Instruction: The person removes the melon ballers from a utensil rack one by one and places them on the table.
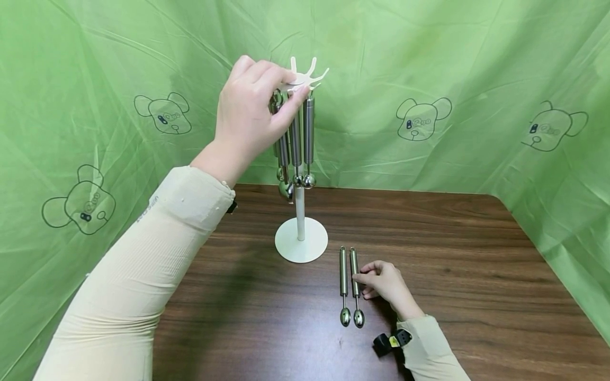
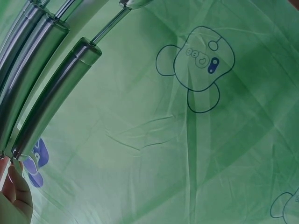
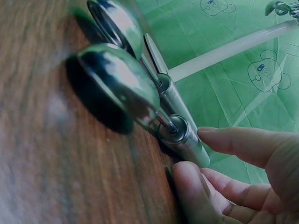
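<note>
My left hand [image 1: 254, 103] pinches the top of a white rack [image 1: 302, 79] with upturned hooks, thumb at the front. Several steel melon ballers [image 1: 308, 132] hang from it, partly behind the hand; their handles [image 2: 56, 98] also show in the left wrist view. On the table, two more melon ballers lie side by side, bowls toward me: a left one [image 1: 343, 272] and a right one [image 1: 354, 267]. My right hand [image 1: 386, 283] holds the right one by its handle [image 3: 184, 140], thumb and forefinger on either side of it.
The rack's round white base [image 1: 301, 248] stands on the brown wooden table [image 1: 429, 248], behind the two lying melon ballers. A green curtain [image 1: 381, 47] with mouse-like drawings hangs behind and along both sides. A black wrist device [image 1: 391, 341] sits at the right sleeve.
</note>
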`<state>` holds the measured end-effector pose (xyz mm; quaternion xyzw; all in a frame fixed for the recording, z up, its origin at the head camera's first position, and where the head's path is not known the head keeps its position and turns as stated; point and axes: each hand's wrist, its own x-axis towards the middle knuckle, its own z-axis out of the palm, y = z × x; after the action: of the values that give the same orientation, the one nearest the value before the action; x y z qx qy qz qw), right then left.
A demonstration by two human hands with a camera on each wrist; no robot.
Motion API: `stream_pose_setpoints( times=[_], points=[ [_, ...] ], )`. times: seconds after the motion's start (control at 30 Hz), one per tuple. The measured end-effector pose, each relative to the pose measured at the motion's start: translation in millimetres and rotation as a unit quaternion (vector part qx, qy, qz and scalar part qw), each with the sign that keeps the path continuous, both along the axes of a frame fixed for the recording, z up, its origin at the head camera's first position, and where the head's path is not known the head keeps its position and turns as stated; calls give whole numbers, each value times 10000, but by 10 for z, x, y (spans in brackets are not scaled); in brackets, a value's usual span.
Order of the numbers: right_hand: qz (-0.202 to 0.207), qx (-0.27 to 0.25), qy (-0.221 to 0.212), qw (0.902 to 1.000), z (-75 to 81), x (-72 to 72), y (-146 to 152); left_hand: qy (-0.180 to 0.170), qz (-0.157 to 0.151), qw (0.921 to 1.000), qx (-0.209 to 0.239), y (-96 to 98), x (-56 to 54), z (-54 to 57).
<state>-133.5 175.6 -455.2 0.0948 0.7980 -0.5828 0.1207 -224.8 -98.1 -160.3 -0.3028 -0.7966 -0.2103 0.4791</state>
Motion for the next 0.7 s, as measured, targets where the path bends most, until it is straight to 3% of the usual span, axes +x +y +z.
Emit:
stream_pose_setpoints(
  times=[0.5,0.7],
  points=[
    [-9,-205,44,9998,39,-18,35,-27,40,10000,-12,1,12,9],
    [65,-517,342,9981,142,-46,57,-75,91,9999,-3,9,20,9]
  ],
)
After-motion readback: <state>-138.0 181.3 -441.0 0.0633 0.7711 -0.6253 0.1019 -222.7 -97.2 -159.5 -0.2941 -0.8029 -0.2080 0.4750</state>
